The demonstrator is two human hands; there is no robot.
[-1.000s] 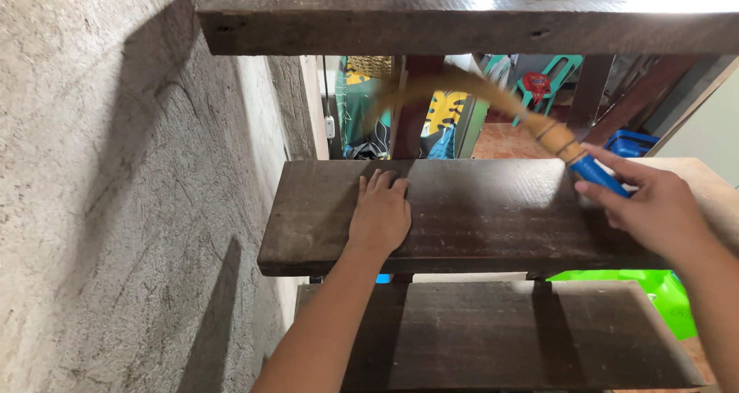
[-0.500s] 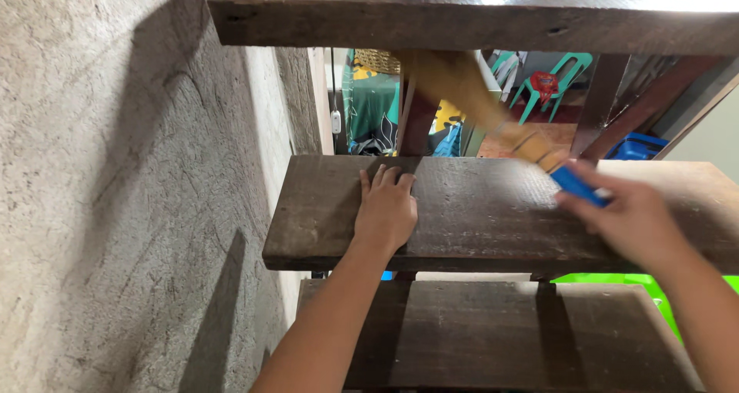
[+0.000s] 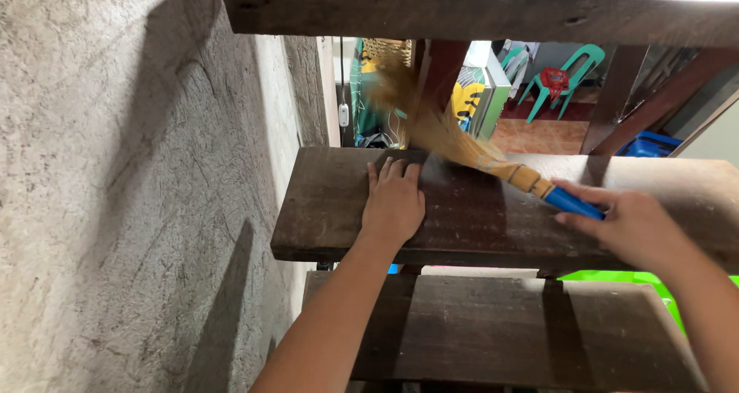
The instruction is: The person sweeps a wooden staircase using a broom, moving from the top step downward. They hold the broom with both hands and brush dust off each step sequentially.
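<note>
Right hand (image 3: 635, 227) gripping blue-handled straw hand broom (image 3: 493, 162), bristles blurred over back edge of dark wooden stair tread (image 3: 323, 200); left hand (image 3: 394, 200) flat, fingers spread on tread. Risk: swing clipping left fingers, dust dropping through open gap

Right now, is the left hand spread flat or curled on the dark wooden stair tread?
Spread flat: the left hand lies palm down on the dark wooden stair tread, fingers extended.
</note>
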